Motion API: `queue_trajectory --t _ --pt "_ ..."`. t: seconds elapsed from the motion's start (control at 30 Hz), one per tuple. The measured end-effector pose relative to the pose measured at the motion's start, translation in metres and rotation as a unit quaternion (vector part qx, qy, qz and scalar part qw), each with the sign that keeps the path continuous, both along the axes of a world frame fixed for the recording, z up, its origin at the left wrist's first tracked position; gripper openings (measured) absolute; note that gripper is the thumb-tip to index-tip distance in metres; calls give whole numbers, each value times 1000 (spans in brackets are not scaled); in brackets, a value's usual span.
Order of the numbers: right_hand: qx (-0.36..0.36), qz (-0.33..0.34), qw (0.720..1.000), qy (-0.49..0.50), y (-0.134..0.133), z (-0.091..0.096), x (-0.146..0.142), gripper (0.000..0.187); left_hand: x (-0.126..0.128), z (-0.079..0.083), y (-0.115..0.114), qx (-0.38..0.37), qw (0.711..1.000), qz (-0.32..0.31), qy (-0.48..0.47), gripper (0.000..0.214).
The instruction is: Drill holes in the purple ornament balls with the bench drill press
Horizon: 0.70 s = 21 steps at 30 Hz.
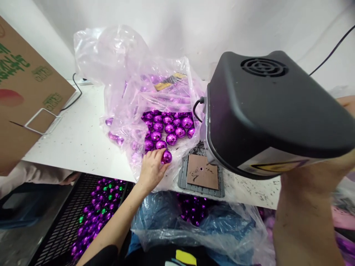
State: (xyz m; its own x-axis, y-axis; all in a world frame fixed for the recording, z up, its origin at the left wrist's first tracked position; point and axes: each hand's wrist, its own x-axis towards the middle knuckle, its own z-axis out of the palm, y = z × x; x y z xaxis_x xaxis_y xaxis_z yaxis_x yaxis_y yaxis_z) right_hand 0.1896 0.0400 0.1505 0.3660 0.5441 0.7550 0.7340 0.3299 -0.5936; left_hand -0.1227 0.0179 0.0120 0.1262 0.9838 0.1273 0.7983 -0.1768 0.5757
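Observation:
My left hand (pixel 153 168) pinches a shiny purple faceted ball (pixel 166 157) between thumb and fingers, at the front of a clear plastic bag (pixel 116 81). More purple balls (pixel 169 128) lie in the bag's opening. Right of that hand, a brown board (pixel 202 172) with a small hole sits on a grey metal base. Over it rises a black machine housing (pixel 271 107) that looks like a bench drill press. My right forearm reaches up beside the machine; of my right hand (pixel 347 105) only a sliver shows behind the housing, its fingers hidden.
Dark shavings dot the white table (pixel 102 155). A cardboard box (pixel 24 96) stands at left. Below it, a black crate (pixel 59 214) holds purple and green balls, near another person's sleeve (pixel 36 173). Clear plastic sheeting (pixel 222 236) covers my lap; a cable (pixel 332 50) runs at right.

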Motion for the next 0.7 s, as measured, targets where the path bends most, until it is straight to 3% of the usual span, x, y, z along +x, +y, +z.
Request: queue_trajectory --t 0.07,0.17,0.23,0.3,0.37,0.5,0.63,0.7 --pt "9 17 1000 13 0 0 0 58 2 11 0 -54 976 10 -212 55" --pt "22 22 999 8 2 -1 1 50 11 26 -4 -198 858 -9 -474 58" --pt "33 22 999 4 2 -1 0 44 22 28 -8 -264 785 -21 -560 59" --pt "34 29 999 11 3 -1 0 41 37 22 -11 -288 749 -20 -597 57" --pt "29 38 999 22 2 0 -1 42 54 11 -13 -277 758 -16 -590 54" --pt "11 45 998 34 0 1 -2 42 83 -14 -16 -192 840 -20 -508 48" --pt "11 43 999 28 -1 3 -4 41 100 -32 -19 -108 926 -24 -362 47" --pt "14 42 999 27 -2 4 -4 40 104 -38 -19 -55 953 -31 -297 45"
